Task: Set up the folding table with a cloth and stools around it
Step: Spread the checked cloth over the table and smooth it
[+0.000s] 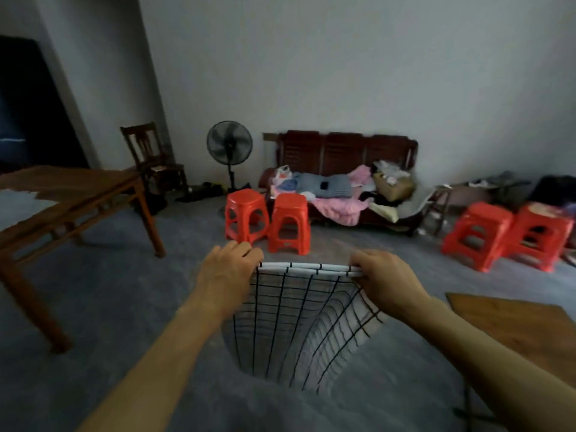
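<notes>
A white cloth [293, 322] with a black grid pattern hangs in front of me, still partly folded. My left hand [229, 269] grips its top edge at the left, and my right hand [385, 272] grips the same edge at the right. A corner of the folding table [517, 328], brown-topped with a dark metal leg, shows at the lower right. Two red plastic stools [268, 218] stand side by side ahead of the cloth. Two more red stools [511, 235] stand at the right.
A wooden table [62, 201] fills the left side, with a dark wooden chair [149, 157] behind it. A standing fan [229, 148] and a wooden bench [346, 182] piled with clothes line the far wall. Grey floor lies between.
</notes>
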`<state>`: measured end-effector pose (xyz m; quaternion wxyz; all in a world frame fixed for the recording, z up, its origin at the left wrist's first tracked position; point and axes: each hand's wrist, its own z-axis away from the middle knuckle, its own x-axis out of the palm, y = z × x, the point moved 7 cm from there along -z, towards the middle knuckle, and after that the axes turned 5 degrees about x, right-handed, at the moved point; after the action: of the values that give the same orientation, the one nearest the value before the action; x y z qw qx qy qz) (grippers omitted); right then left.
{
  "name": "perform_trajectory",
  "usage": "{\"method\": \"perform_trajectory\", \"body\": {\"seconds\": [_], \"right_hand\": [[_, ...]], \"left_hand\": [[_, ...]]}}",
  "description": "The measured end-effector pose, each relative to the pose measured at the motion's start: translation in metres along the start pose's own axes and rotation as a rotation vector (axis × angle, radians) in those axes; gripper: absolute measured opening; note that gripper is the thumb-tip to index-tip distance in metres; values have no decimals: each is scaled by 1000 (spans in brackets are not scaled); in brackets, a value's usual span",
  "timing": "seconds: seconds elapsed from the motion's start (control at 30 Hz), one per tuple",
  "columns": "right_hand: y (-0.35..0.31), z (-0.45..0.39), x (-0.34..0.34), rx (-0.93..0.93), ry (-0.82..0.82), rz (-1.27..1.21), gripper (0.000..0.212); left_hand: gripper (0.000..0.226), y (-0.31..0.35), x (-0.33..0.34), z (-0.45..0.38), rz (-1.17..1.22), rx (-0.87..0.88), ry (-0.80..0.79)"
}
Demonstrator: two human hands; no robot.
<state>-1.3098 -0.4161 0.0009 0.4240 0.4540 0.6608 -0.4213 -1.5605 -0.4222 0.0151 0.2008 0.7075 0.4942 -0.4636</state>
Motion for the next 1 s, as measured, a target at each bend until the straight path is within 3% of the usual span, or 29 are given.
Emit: {"method": "perform_trajectory", "body": {"seconds": [0.27,0.5,0.8,1.0], "right_hand": [[200,52,-32,147,-6,-59,14],[309,88,-41,228,-40,-73,15],[416,90,-15,383,-70,-64,11],[441,29,-17,423,-63,-107,28]], "left_hand": [[16,171,41,-120,81,230,24],[10,274,73,-192,147,364,38],[28,351,150,-284,221,530,-42],[27,364,199,-355,246,619,-47]]}}
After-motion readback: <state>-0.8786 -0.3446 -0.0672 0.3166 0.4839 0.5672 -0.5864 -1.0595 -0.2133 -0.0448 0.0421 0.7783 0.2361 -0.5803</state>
